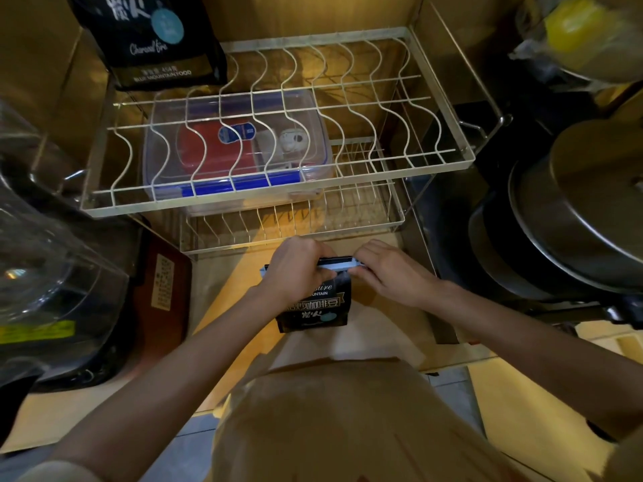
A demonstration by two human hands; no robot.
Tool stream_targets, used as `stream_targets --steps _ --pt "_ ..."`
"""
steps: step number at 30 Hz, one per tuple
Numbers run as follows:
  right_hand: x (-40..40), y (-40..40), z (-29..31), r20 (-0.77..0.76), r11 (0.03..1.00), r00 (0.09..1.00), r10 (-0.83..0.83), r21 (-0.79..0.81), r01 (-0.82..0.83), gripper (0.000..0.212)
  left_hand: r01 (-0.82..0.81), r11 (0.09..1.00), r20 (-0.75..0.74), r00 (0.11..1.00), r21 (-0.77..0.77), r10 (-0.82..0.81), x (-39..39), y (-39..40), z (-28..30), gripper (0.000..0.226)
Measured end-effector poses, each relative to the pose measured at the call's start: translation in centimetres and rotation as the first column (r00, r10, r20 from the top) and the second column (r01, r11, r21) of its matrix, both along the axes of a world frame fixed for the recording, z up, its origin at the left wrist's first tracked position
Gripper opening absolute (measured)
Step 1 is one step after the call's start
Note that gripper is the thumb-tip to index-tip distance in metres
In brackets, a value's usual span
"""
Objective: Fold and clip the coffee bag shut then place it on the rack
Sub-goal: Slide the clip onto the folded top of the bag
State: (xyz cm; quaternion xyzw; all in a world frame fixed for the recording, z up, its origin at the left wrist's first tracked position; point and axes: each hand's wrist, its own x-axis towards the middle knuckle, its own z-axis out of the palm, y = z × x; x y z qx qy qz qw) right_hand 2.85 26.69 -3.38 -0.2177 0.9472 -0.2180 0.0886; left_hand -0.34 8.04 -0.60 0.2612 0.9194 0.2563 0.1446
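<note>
Low centre of the frame, and both hands are on the black coffee bag [313, 304], which stands on the pale counter [382, 328] just in front of the wire rack [278, 200]. The left hand [295, 269] wraps over the bag's folded top from the left, grip clamped on it. The right hand [389, 273] comes in from the right, fingertips pinched together on the light blue clip [342, 264] that runs along the fold. The clip sits across the top edge between the two hands. Above them, the rack's upper tier stretches across the middle of the frame, with a clear lidded container [236, 151] showing through the wires on the tier below. A second black coffee bag [149, 36] stands at upper left, at the rack's far corner. Dark pans [570, 217] are stacked at the right edge.
</note>
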Motion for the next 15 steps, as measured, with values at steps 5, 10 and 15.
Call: stream_targets --steps 5,10,15 --pt "0.1 -0.5 0.4 0.103 0.989 0.988 -0.119 -0.075 0.127 0.024 -0.01 1.0 0.019 1.0 0.024 0.01 -0.2 -0.4 -0.1 0.025" --pt "1.0 -1.4 -1.5 0.637 0.798 0.755 -0.159 -0.367 0.477 0.106 -0.007 0.997 0.052 0.999 0.072 0.004 0.1 -0.8 -0.3 0.029" --pt "1.7 -3.0 -4.1 0.695 0.781 0.715 -0.077 -0.403 0.477 0.06 0.107 0.994 0.135 0.985 0.023 -0.109 -0.4 -2.6 -0.2 0.076"
